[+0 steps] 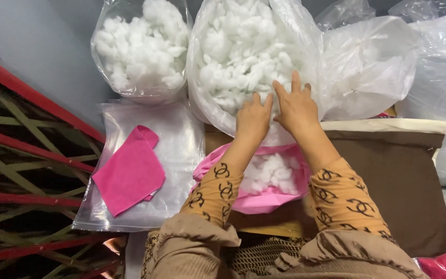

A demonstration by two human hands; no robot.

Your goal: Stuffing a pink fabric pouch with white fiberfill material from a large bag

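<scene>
From nine o'clock, one pink cloth (130, 173) lies on a flat clear bag (181, 139), two open bags of white stuffing stand at twelve, and the left hand (253, 120) and right hand (296, 106), side by side with fingers spread, press into the larger stuffing bag (243, 51), fingertips partly hidden, above one half-covered pink cover (264, 199).

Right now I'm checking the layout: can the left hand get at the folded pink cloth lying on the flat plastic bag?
Probably yes. The left hand rests at the big bag of white stuffing, and the pink cloth lies uncovered to its left on the flat plastic bag, with nothing between them.
</scene>
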